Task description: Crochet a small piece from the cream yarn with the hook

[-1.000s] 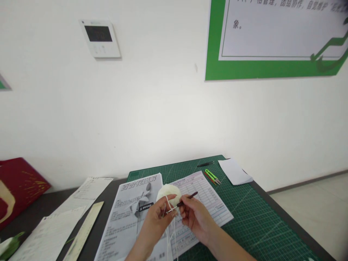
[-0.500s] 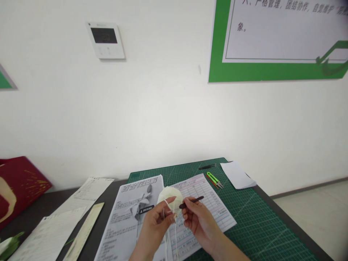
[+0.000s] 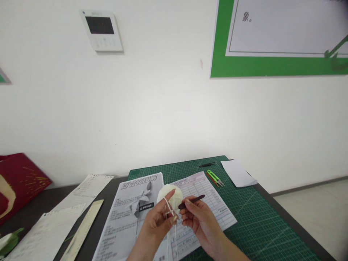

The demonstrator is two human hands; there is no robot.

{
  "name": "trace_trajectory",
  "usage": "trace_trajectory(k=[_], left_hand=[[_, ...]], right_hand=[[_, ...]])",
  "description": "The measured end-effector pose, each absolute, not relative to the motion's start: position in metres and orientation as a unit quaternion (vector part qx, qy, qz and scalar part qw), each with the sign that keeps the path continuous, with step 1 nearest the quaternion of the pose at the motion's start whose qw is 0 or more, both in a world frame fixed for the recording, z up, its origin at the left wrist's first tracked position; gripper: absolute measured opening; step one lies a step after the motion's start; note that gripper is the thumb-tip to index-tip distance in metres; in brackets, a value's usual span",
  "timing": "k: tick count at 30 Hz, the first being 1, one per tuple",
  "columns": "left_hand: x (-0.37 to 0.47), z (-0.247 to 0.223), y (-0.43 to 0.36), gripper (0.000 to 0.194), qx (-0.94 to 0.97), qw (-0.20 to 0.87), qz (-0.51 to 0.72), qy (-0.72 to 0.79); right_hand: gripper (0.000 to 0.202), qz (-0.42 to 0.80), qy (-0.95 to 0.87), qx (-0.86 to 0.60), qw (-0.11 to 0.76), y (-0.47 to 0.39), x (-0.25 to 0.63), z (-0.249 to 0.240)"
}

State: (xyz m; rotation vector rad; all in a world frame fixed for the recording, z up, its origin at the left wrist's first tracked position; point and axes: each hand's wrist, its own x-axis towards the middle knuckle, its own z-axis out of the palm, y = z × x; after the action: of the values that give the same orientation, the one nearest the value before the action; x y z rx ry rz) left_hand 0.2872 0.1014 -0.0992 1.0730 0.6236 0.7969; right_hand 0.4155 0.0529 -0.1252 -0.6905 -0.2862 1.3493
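Note:
My left hand [image 3: 156, 221] pinches cream yarn [image 3: 175, 239] between thumb and fingers, with a strand looped over the raised index finger and tails hanging down. In my right hand [image 3: 199, 221] is a crochet hook [image 3: 196, 199] with a dark brown handle; its tip points left into the yarn at the left fingertips. The small worked piece there is mostly hidden by the fingers. Just behind both hands sits a ball of cream yarn [image 3: 172, 191], resting over the printed sheets.
A flower pattern sheet [image 3: 116, 224] and a ruled form [image 3: 217, 210] lie on the green cutting mat [image 3: 261, 217]. Green thread snips [image 3: 214, 177], a black slim tool [image 3: 208, 164] and white paper [image 3: 237, 174] lie farther right. Leftward are a ruler [image 3: 84, 228], papers [image 3: 54, 228] and a red bag [image 3: 21, 181].
My left index finger has risen and straightened, lifting the strand looped over it. The hook's tip is now closer to the left fingertips. The camera view has tilted slightly down.

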Motion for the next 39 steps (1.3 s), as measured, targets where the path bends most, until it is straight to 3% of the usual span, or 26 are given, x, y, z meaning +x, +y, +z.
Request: trace_trajectory(k=[7, 19, 39], left_hand=[[0.29, -0.101, 0.102, 0.043, 0.507, 0.687, 0.399, 0.334], [0.286, -0.109, 0.109, 0.04, 0.531, 0.657, 0.387, 0.37], [0.288, -0.115, 0.103, 0.065, 0.51, 0.669, 0.395, 0.37]], right_hand=[[0.023, 0.582, -0.143, -0.329, 0.729, 0.053, 0.415, -0.126], [0.021, 0.58, -0.13, -0.317, 0.739, 0.052, 0.414, -0.125], [0.021, 0.591, -0.147, -0.312, 0.729, 0.051, 0.418, -0.121]])
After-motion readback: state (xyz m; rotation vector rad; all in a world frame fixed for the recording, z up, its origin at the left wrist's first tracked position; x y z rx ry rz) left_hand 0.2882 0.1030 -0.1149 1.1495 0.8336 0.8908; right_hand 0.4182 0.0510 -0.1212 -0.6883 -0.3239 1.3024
